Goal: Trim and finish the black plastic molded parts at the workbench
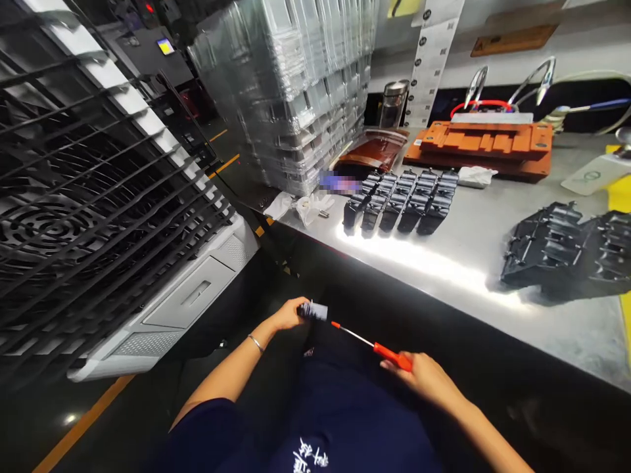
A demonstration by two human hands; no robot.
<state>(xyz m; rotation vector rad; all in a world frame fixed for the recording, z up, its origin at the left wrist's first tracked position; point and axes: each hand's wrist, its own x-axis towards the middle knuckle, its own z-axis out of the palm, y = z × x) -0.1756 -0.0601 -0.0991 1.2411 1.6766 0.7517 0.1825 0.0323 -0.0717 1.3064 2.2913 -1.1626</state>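
Note:
My left hand point(288, 314) is closed on a small black moulded plastic part point(315, 311), held over my lap in front of the bench edge. Its far side catches the light and looks grey. In my right hand point(424, 374) is a screwdriver-like tool point(392, 355) with a red handle, a thin metal shaft and a red tip. That tip points at the plastic part and is a short way apart from it. On the bench stands a row of several similar black parts point(399, 200).
A metal bench point(473, 246) runs along the right, with more black parts point(547, 246) and an orange fixture point(488, 144). Wrapped plastic trays point(296, 92) are stacked behind. A large grilled fan unit point(187, 289) stands at my left. A glass bottle point(393, 105) is at the back.

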